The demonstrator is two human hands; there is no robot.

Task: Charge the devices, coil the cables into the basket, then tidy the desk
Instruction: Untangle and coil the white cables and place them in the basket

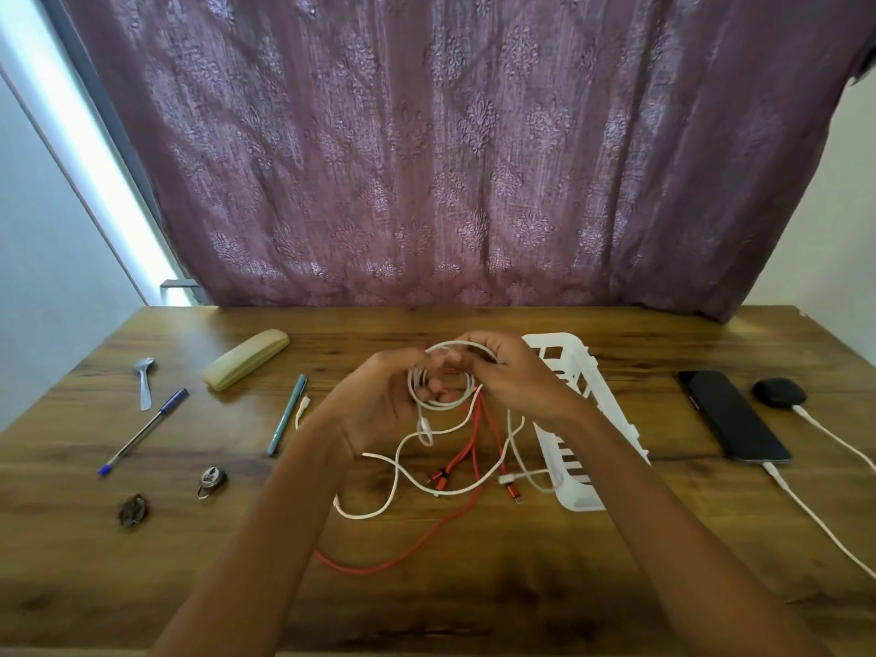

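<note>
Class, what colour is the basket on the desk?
The basket is white; the head view shows it best.

**Bare Forearms, Bare Grips**

The left forearm [265, 538] and right forearm [663, 514] are slender and uncovered from the picture's lower edge to the wrists. The left grip [379, 395] and right grip [516, 372] are bare as well. The fingernails [440, 351] look short and pale, though blur makes that uncertain.

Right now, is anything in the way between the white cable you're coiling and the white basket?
Nothing stands between them: the white basket lies just beside the right hand. But the loose tail of the white cable crosses the red cable on the desk, so that may drag along.
</note>
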